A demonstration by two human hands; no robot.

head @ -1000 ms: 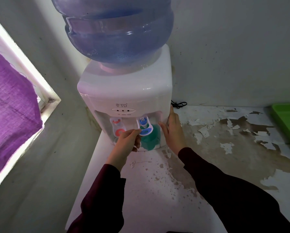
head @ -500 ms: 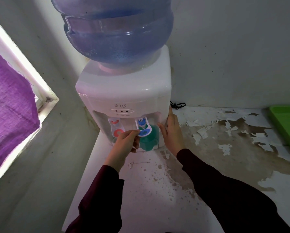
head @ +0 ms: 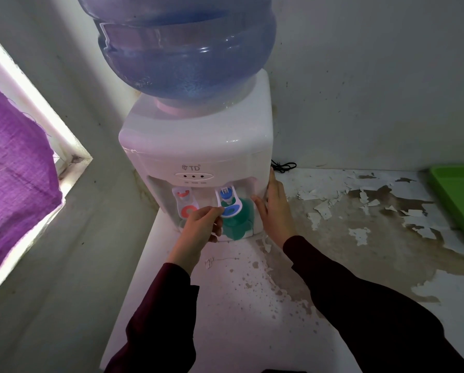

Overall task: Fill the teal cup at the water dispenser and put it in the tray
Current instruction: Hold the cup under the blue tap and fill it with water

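The teal cup [head: 237, 222] stands in the recess of the white water dispenser [head: 198, 146], right under the blue tap lever [head: 229, 207]. My left hand [head: 200, 227] is curled with its thumb and fingertips on the left edge of that blue lever, beside the cup. My right hand [head: 276, 208] lies flat against the dispenser's right side, fingers stretched, holding nothing. The green tray [head: 457, 200] sits at the far right edge of the counter, only partly in view. Whether water is flowing cannot be seen.
A big blue water bottle [head: 185, 47] tops the dispenser. The red tap lever [head: 185, 204] is left of the blue one. The counter [head: 333, 251] has peeling, stained paint. A black cable [head: 283, 166] lies behind the dispenser. A purple curtain [head: 12, 168] hangs at the left.
Both hands keep their places at the dispenser; the view has only shifted slightly.
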